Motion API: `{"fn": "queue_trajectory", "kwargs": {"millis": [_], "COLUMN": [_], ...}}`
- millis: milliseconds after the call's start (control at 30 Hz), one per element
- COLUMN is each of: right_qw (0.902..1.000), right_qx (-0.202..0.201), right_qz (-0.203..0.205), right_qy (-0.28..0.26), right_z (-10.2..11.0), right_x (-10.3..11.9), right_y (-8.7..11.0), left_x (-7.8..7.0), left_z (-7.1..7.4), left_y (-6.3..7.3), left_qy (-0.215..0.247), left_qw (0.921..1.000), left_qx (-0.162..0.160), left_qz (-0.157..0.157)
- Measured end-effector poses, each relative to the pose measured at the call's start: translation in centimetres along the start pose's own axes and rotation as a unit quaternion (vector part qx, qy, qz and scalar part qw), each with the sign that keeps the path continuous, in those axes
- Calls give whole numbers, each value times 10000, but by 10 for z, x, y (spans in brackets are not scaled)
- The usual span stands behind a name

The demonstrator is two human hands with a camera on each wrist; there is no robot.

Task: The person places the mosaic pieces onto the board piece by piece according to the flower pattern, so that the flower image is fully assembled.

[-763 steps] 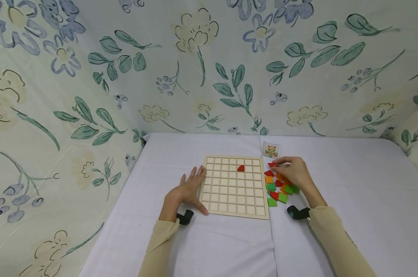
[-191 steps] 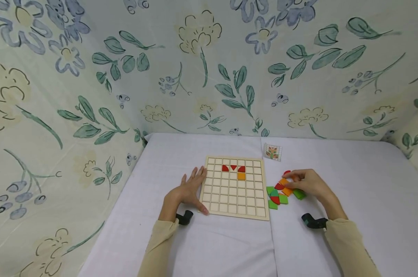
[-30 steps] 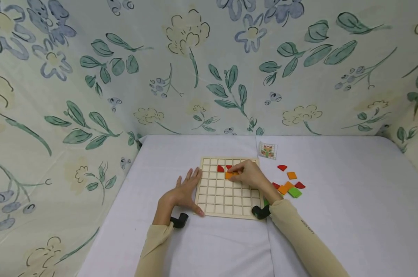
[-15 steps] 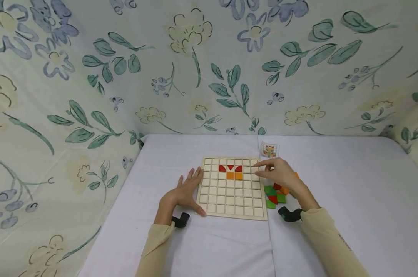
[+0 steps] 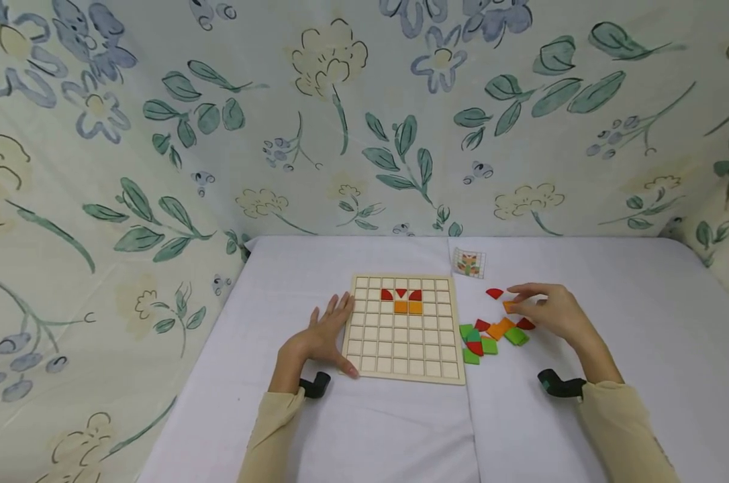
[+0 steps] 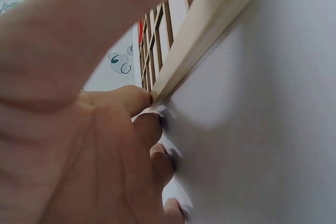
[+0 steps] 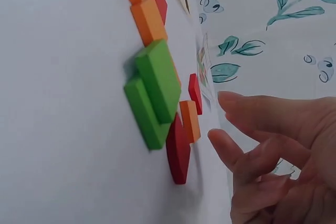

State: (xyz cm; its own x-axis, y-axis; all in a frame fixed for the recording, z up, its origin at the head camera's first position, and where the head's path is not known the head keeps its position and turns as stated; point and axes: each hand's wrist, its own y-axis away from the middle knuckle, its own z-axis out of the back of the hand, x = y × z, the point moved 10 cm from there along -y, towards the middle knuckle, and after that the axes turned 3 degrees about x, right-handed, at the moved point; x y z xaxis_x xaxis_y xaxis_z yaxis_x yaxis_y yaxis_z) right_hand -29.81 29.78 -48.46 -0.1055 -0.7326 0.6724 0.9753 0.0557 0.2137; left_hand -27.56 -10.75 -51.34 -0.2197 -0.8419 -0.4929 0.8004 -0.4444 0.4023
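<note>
The person's right hand (image 5: 548, 310) hovers with thumb and forefinger parted, an orange square (image 7: 190, 121) lying just off their tips. Past that grip sits a red quarter-round (image 5: 494, 293); on its near side, two overlapping green tiles (image 7: 157, 80). Well to the grip's left is the wooden grid board (image 5: 401, 349), three red pieces (image 5: 415, 295) and an orange pair (image 5: 408, 307) set in it, the left hand (image 5: 319, 339) spread against its left edge
</note>
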Motion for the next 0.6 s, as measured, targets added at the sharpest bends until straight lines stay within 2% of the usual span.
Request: {"fn": "queue_trajectory", "kwargs": {"millis": [200, 600], "right_qw": [10000, 9998], "right_qx": [63, 4], "right_qz": [-35, -213], "right_qy": [-11, -59], "right_z": [0, -11], "right_x": [-15, -24], "right_y": [-3, -10], "left_x": [-1, -1], "left_z": [0, 1], "left_y": [1, 1], "left_qy": [9, -6], "left_qw": [10000, 10000], "left_qx": [-8, -18], "left_qz": [-35, -22]}}
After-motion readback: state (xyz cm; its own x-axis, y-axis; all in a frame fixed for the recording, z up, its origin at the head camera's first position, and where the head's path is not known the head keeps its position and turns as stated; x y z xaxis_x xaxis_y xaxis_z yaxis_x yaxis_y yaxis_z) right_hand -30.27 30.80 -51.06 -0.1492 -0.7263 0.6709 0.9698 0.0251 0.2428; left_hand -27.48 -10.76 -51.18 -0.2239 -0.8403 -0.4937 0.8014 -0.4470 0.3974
